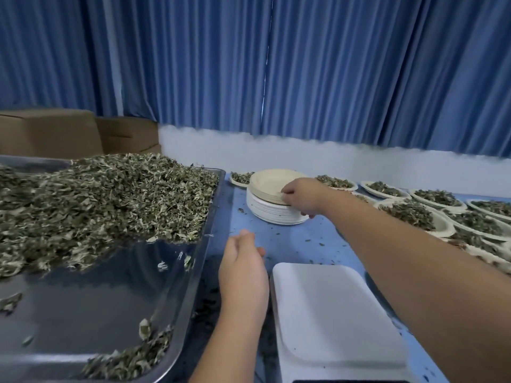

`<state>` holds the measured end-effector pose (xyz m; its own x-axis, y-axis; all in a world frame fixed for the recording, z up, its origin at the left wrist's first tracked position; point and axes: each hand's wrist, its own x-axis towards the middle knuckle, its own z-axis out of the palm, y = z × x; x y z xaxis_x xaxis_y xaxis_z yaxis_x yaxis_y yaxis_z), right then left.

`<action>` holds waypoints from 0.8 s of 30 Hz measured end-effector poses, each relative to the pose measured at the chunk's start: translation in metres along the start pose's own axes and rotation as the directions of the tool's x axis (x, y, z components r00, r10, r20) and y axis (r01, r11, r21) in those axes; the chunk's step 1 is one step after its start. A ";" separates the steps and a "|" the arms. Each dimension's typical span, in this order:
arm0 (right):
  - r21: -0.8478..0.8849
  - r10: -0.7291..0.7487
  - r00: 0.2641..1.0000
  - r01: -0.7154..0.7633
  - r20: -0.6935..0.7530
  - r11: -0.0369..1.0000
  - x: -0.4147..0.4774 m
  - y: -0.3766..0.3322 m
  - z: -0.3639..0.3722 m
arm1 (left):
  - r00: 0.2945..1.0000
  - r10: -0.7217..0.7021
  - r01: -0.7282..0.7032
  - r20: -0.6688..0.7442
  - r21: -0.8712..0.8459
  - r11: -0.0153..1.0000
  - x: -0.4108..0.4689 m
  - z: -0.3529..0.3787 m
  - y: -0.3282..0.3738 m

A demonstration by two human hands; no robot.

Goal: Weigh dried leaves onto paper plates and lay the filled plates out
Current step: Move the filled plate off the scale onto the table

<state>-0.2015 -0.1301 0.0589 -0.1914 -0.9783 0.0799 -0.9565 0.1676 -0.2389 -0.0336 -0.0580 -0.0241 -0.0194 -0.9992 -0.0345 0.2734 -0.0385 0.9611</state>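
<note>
**Top plate point(272, 179) pinched**

The stack of paper plates point(272, 214) stood on the blue table point(312, 241) beyond the white scale point(331, 313). Our right hand point(300, 199) pinched the top plate's rim — our left hand point(243, 269) hung loosely curled, empty, beside the steel tray point(193, 266) of dried leaves point(110, 200).

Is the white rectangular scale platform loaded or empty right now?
Empty. The white rectangular scale platform is bare, no plate on it; the right hand grips the top of the stack of round paper plates.
</note>
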 end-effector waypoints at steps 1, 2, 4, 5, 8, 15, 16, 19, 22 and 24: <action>-0.019 0.003 1.000 -0.003 -0.015 1.000 0.003 0.000 0.002 | 1.000 -0.001 0.001 -0.002 0.001 1.000 0.001 0.000 0.000; -0.023 0.006 0.999 -0.007 -0.035 1.000 0.007 0.000 0.003 | 1.000 -0.004 0.004 -0.003 0.002 1.000 0.001 0.000 0.000; -0.019 0.012 0.998 -0.013 -0.066 1.000 0.013 0.002 0.005 | 1.000 -0.014 0.014 0.002 -0.005 1.000 0.003 0.000 0.000; -0.017 0.014 0.997 -0.015 -0.080 1.000 0.015 0.003 0.006 | 1.000 -0.018 0.018 0.004 -0.006 1.000 0.003 0.000 0.000; -0.043 -0.016 0.993 0.012 -0.114 0.999 0.021 0.007 0.006 | 1.000 -0.016 0.016 0.002 0.000 1.000 0.003 -0.001 0.001; -0.068 -0.042 0.981 0.029 -0.190 0.997 0.020 0.008 0.005 | 1.000 -0.013 0.013 -0.002 0.010 1.000 0.003 -0.001 0.001; -0.069 -0.038 0.975 0.024 -0.218 0.997 0.020 0.008 0.004 | 1.000 -0.014 0.014 -0.004 0.012 1.000 0.003 -0.001 0.001; -0.125 -0.039 0.963 0.006 -0.268 0.992 0.021 0.010 0.003 | 1.000 -0.013 0.013 -0.006 0.017 1.000 0.004 0.000 0.001; -0.145 -0.071 0.946 0.026 -0.316 0.989 0.018 0.012 0.003 | 1.000 -0.006 0.007 -0.006 0.026 1.000 0.003 0.000 0.001; -0.130 -0.098 0.926 0.053 -0.365 0.990 0.011 0.012 0.003 | 1.000 0.005 -0.005 -0.006 0.030 1.000 0.002 0.000 0.000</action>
<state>-0.2145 -0.1396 0.0536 -0.1638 -0.8773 0.4511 -0.9859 0.1295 -0.1060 -0.0333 -0.0604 -0.0238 -0.0119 -0.9994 -0.0313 0.2445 -0.0332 0.9691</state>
